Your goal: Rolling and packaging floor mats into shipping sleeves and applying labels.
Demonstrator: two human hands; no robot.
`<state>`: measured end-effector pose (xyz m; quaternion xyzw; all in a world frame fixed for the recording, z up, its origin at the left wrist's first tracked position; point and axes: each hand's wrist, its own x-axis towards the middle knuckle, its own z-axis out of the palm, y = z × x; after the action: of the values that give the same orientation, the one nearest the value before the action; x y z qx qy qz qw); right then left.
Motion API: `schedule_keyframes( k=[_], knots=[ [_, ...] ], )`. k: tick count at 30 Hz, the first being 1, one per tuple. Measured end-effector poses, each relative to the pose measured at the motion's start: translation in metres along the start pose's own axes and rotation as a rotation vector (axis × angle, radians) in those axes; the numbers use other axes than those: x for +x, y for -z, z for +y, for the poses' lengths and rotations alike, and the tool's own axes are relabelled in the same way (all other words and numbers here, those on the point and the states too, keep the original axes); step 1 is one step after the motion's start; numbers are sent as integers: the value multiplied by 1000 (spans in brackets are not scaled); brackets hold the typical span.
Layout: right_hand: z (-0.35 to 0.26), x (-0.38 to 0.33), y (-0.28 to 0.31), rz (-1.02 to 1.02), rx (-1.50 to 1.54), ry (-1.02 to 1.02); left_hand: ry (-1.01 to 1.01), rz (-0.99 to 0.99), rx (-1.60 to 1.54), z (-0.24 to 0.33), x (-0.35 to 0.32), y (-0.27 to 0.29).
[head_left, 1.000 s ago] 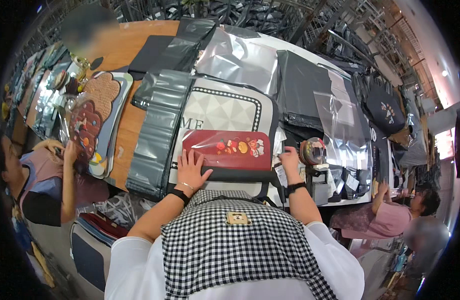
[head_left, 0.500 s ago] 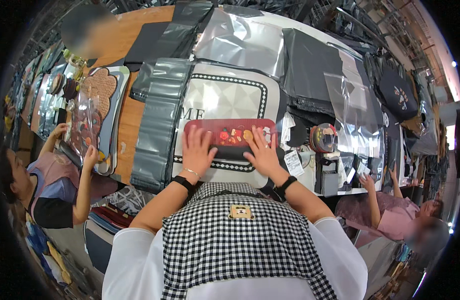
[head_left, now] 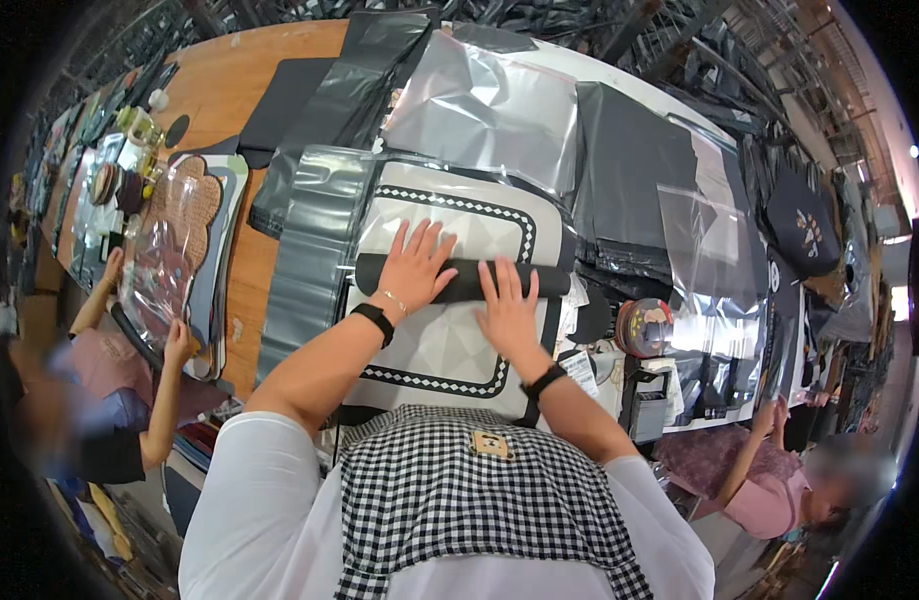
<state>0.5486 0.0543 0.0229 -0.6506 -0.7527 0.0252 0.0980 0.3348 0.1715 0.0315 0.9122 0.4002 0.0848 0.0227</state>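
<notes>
A dark rolled-up mat (head_left: 554,282) lies crosswise on a pale mat (head_left: 430,345) with a black border and a chain of white diamonds. My left hand (head_left: 416,262) rests flat over the left half of the roll, its fingers spread and pointing away from me. Toward the roll's right part, my right hand (head_left: 510,312) lies with straight fingers across it and its palm on the near side. Both hands are open and press from above. Only the roll's dark backing shows; its inner face is hidden.
Grey plastic bags (head_left: 315,240) are stacked on the left, and clear bags (head_left: 485,105) lie at the far side. Black bags (head_left: 625,180) are on the right, near round patterned mats (head_left: 644,326) and a grey box (head_left: 657,412). Co-workers' hands are at both sides.
The red patterned face has turned out of sight, leaving the dark roll. My hands have moved with it, the left farther away from me. More of the pale mat shows on the near side.
</notes>
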Motion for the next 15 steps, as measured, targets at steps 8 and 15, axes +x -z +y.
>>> schedule_keyframes(
  k=[8, 15],
  knots=[
    [5, -9, 2, -151, -94, 61, 7, -106, -179, 26, -85, 24],
    [-28, -95, 40, -343, 12, 103, -196, -264, -162, 43, -164, 15]
  ],
)
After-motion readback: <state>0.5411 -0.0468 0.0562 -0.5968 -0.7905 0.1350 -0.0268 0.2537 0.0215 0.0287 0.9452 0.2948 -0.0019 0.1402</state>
